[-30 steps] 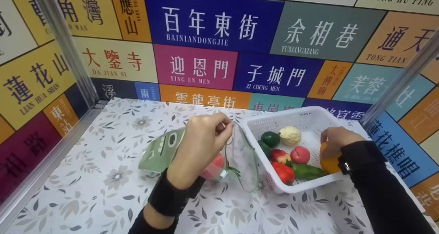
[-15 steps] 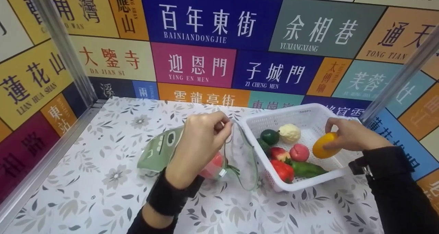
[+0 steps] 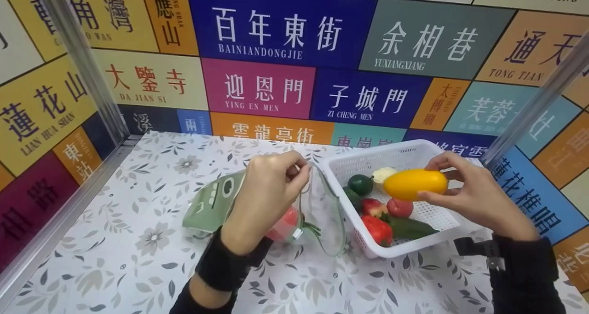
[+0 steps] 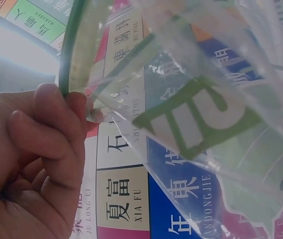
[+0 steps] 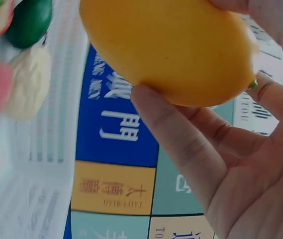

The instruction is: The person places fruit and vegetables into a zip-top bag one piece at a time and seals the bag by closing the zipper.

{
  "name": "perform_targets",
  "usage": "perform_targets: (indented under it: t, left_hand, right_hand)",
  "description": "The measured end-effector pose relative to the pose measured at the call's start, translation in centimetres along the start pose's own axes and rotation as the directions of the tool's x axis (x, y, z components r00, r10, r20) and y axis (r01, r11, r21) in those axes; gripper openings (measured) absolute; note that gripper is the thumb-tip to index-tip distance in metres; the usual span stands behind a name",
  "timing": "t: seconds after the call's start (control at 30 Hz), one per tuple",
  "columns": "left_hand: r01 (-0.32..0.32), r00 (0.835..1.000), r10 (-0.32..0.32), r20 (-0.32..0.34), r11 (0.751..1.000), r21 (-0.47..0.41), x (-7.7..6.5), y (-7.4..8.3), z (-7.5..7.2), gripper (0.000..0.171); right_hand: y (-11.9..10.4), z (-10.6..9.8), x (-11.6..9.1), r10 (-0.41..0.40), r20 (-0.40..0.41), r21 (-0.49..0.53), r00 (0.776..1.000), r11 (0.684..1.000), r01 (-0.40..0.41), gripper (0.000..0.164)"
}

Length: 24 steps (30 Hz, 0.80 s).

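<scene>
In the head view my left hand (image 3: 271, 189) pinches the upper edge of a clear plastic bag (image 3: 216, 201) with a green printed face and green trim. The left wrist view shows that rim between thumb and fingertips, the see-through bag (image 4: 196, 119) hanging open to the right. A red, rounded thing (image 3: 289, 217) shows through its plastic, partly hidden by my forearm. My right hand (image 3: 478, 199) holds a smooth yellow mango (image 3: 414, 184) above the white basket (image 3: 414, 249). Close up, thumb and fingers grip the mango (image 5: 171, 50) around its stem end.
Inside the basket lie a dark green avocado-like fruit (image 3: 361, 184), a pale knobbly gourd (image 3: 382, 176), a pink peach (image 3: 399, 208), a red pepper (image 3: 377, 230) and a long green pepper (image 3: 412, 227). Metal posts (image 3: 87, 70) and a sign-covered wall (image 3: 262, 88) bound the table.
My right hand has lifted the mango from the basket's right side and carried it up and left over the other produce. My left hand keeps its pinch on the bag.
</scene>
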<state>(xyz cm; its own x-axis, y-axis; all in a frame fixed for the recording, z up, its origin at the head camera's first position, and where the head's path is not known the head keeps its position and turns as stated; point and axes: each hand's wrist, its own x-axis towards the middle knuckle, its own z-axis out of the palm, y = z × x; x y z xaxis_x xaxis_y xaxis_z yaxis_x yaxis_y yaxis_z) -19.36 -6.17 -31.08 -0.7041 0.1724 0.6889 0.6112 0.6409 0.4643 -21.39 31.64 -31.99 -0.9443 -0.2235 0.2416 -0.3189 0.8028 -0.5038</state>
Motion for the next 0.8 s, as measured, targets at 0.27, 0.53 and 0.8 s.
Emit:
perform_targets:
  t: [0.27, 0.53, 0.8]
  left_hand:
    - [0.001, 1.0, -0.001, -0.005, 1.0, -0.014, 0.0, 0.0, 0.0, 0.013]
    - [0.011, 1.0, -0.011, 0.0, 1.0, -0.025, 0.0, 0.1, -0.1, 0.013]
    - [0.021, 1.0, -0.021, 0.007, 1.0, -0.023, -0.1, 0.2, -0.2, 0.014]
  right_hand:
    - [-3.4, 1.8, -2.2, -0.106, -0.116, 0.131, 0.988, 0.984, 0.121, 0.046]
    - [-7.1, 3.7, -3.5, -0.283, -0.166, 0.187, 0.945, 0.932, 0.312, 0.051]
    - [-9.4, 6.5, -2.9, -0.442, -0.204, 0.216, 0.873, 0.85, 0.481, 0.054]
